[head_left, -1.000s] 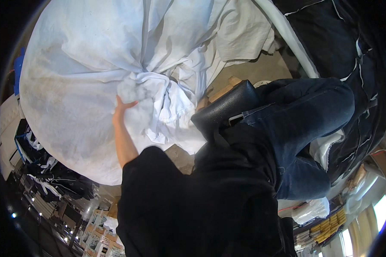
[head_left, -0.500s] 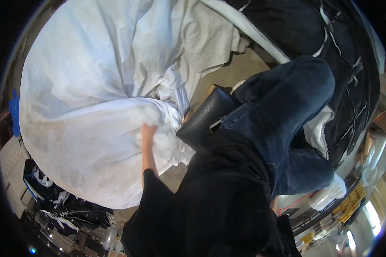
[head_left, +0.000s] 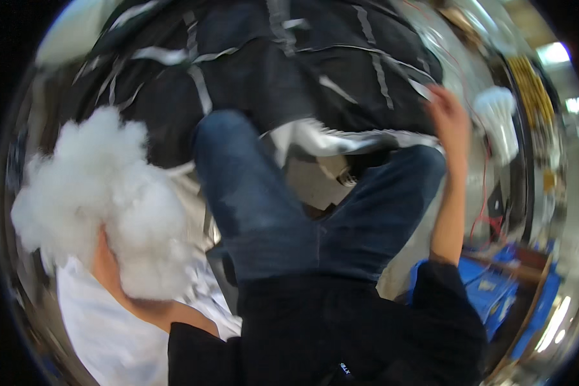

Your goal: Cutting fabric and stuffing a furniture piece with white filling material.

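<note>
A seated person in blue jeans [head_left: 289,219] grips a big clump of white fluffy stuffing [head_left: 103,199] in the left hand [head_left: 106,267], low on their left. The right hand [head_left: 447,119] is raised, seemingly open and empty, though blurred.

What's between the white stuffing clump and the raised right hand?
In the head view, the person's own legs in blue jeans fill the stretch between the stuffing, held by the left hand, and the right hand, with black fabric behind.
</note>
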Demonstrator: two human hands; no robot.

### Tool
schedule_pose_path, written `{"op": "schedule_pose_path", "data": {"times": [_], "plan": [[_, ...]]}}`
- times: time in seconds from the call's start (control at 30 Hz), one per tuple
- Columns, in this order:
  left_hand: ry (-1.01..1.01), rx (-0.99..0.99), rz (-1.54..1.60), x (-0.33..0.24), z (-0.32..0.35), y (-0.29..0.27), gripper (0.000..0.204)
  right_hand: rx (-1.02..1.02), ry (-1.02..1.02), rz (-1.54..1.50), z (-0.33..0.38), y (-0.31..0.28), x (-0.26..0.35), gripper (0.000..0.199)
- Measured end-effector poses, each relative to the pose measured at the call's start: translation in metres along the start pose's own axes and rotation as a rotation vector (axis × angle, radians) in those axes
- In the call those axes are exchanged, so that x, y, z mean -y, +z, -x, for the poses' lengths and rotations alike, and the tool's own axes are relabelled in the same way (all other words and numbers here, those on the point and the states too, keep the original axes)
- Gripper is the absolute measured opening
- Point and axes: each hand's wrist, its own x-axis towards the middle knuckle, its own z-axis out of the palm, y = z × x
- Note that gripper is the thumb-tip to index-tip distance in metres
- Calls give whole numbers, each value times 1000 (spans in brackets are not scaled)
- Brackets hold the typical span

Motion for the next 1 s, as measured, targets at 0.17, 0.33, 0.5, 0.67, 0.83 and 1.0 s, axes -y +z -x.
{"op": "schedule_pose_path", "data": {"times": [0.17, 0.33, 0.5, 0.67, 0.83, 1.0], "plan": [[161, 57, 669, -234, -138, 18, 58, 266, -132, 669, -49, 73, -29, 61], [429, 310, 145, -349, -169, 77, 61, 288, -64, 752, -41, 138, -82, 90], [432, 270, -113, -407, -174, 97, 69, 561, 17, 696, -48, 136, -74, 57], [920, 159, -21, -427, -217, 135, 76, 450, 1, 829, -42, 153, -72, 52], [955, 596, -105, -408, -217, 205, 59, 374, 19, 742, -52, 157, -82, 41], [1018, 463, -24, -402, -172, 195, 40, 165, -32, 561, -58, 144, -96, 24]]}}
